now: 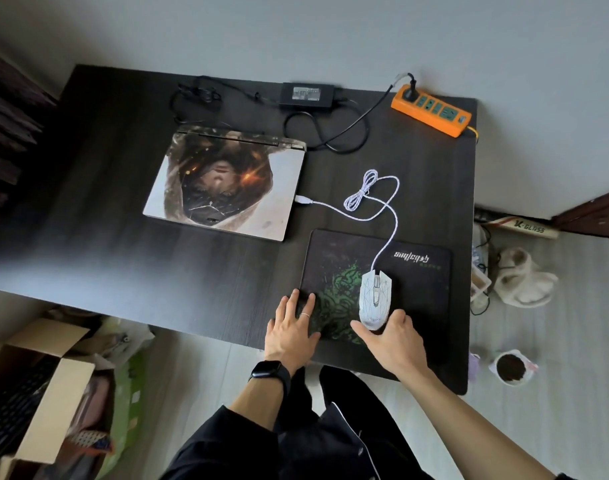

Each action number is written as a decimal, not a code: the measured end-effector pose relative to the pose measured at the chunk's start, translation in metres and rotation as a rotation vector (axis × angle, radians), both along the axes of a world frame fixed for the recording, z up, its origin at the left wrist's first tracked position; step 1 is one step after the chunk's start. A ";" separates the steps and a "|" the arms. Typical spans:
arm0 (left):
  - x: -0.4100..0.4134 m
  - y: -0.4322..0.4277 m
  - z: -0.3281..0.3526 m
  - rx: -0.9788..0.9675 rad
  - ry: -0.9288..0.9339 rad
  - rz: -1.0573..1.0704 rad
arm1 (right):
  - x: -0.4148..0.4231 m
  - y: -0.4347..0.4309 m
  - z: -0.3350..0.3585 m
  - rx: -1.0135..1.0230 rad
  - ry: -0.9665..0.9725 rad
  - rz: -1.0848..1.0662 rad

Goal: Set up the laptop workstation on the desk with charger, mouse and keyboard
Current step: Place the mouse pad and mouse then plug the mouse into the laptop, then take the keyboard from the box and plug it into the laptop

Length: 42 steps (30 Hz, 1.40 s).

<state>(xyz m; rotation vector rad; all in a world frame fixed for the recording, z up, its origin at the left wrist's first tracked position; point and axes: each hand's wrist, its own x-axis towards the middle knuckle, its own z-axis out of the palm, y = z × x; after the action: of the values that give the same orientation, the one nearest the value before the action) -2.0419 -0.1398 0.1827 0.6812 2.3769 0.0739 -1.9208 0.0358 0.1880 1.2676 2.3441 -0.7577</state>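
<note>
Our left hand [291, 329] lay spread flat on the mouse pad [420, 292]; our right hand [396, 339] gripped the mouse [375, 296] at its rear.

On the mouse pad [419, 289], left hand [291, 329] lies flat; right hand [391, 339] apparently cups white mouse [375, 297].

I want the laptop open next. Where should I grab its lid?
Probably the lid's near edge, from your side: the laptop lies closed with its hinge along the far edge. Keep off the right side, where the mouse plug sits.
</note>
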 end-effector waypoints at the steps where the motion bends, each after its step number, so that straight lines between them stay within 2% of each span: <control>1: 0.002 -0.005 0.001 0.010 -0.018 0.002 | 0.004 -0.002 0.000 -0.028 -0.051 0.045; 4: 0.008 -0.028 0.008 0.048 -0.045 0.013 | 0.009 -0.018 0.003 -0.113 -0.117 0.225; 8: 0.017 -0.071 0.015 0.078 -0.066 0.086 | -0.009 -0.065 0.011 -0.206 -0.002 0.433; 12: 0.025 -0.138 0.016 0.073 -0.102 0.287 | -0.043 -0.131 0.017 -0.223 0.142 0.613; 16: 0.034 -0.235 0.019 0.079 -0.103 0.545 | -0.074 -0.213 0.027 -0.220 0.184 0.790; 27: 0.091 -0.508 0.044 0.184 0.034 1.147 | -0.110 -0.456 0.057 -0.339 0.151 1.134; 35: 0.106 -0.608 0.047 0.233 0.094 1.486 | -0.155 -0.573 0.073 -0.410 0.087 1.327; 42: 0.079 -0.658 0.028 0.252 0.013 1.617 | -0.215 -0.645 0.043 -0.433 -0.040 1.389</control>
<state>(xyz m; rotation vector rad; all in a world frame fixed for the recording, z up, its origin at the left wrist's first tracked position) -1.9625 -0.7981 0.2102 -1.2510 2.2936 1.0123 -2.1356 -0.6090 0.2309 -0.5625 2.1368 -0.6037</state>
